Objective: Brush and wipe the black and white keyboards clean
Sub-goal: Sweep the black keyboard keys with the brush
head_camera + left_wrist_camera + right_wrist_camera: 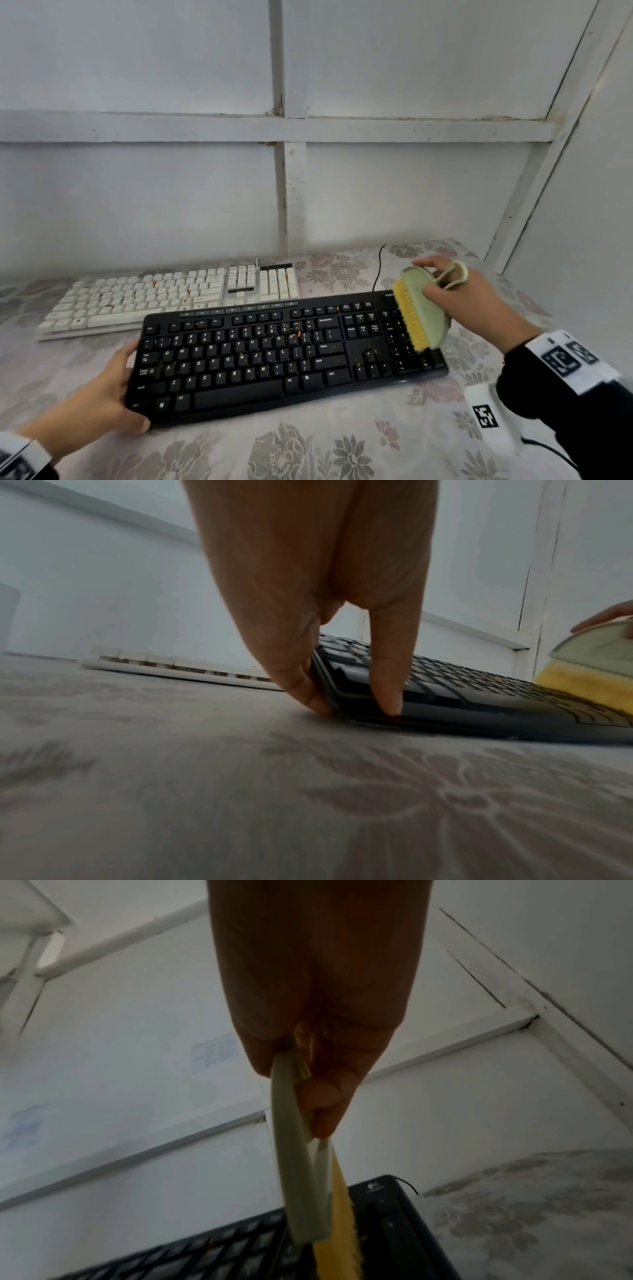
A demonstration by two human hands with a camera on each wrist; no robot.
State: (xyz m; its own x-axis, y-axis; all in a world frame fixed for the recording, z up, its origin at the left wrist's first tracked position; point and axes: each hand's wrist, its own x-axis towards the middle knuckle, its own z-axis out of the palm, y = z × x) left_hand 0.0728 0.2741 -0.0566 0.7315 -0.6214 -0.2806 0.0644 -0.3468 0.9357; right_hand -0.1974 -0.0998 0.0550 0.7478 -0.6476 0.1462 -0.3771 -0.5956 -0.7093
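A plain home corner — whitewashed panelled walls (411,192); a table under a floral cloth (308,452).

A floral tablecloth (342,452) in grey and pink covers the table. Behind it rises a pale panelled wall (137,192) crossed by white battens (294,192); light is soft, even.

My head view is evenly lit, soft daylight, with wide-angle bending at the edges. Both wrist views look dimmer and blurred; my right hand (318,993) is backlit, nearly silhouetted.
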